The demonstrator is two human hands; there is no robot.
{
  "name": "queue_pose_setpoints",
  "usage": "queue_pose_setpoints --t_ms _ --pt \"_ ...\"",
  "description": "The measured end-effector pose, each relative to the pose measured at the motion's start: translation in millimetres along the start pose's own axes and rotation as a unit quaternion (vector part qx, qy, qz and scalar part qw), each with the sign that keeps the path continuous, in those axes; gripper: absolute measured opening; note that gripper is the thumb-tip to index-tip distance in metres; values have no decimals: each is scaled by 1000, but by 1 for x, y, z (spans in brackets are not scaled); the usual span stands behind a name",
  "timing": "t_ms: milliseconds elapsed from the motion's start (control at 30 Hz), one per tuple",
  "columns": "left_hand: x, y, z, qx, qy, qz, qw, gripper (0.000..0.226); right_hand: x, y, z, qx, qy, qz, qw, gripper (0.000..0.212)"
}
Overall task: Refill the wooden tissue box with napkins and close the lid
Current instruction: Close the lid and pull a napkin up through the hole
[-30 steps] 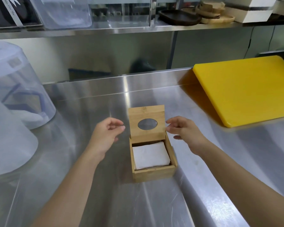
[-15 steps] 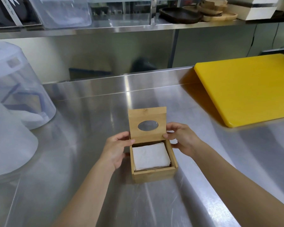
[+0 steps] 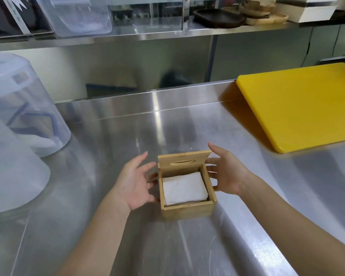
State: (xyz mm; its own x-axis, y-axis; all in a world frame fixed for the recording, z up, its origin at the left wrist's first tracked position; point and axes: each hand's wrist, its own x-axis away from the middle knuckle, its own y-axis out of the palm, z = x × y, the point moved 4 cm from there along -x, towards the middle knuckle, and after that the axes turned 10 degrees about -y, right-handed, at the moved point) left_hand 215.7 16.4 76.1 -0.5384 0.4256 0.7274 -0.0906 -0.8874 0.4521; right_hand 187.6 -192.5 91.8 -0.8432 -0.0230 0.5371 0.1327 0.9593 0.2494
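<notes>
A small wooden tissue box (image 3: pixel 188 211) stands on the steel counter in front of me. A stack of white napkins (image 3: pixel 183 188) lies inside it. Its hinged lid (image 3: pixel 183 159), with an oval slot, is tipped forward about halfway over the back of the box. My left hand (image 3: pixel 136 181) is spread open just left of the box, palm toward it. My right hand (image 3: pixel 226 173) is spread open just right of the box, fingers beside the lid's right end. Neither hand grips the box or lid.
A yellow cutting board (image 3: pixel 301 105) lies at the right back of the steel counter (image 3: pixel 118 136). Two clear plastic containers (image 3: pixel 22 108) stand upside down on the left. A shelf above holds a clear tub (image 3: pixel 76 14) and wooden trays (image 3: pixel 263 12).
The lid, upright before, has swung forward and down over the box. Both hands let go of the lid's sides and opened beside the box.
</notes>
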Motion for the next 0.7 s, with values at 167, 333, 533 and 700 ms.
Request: queue_pose_setpoints --t_ms 167,333,533,700 --pt "15 17 -9 -134 -37 -60 988 55 8 2 1 75 2 -74 994 40" --pt "16 10 -20 -149 9 -82 985 53 10 -8 8 97 -69 -134 984 25" --pt "14 5 -29 -164 50 -50 984 89 14 -9 13 92 -114 -145 979 41" --pt "16 5 -30 -185 56 -36 980 99 13 -9 15 114 -121 -135 977 49"
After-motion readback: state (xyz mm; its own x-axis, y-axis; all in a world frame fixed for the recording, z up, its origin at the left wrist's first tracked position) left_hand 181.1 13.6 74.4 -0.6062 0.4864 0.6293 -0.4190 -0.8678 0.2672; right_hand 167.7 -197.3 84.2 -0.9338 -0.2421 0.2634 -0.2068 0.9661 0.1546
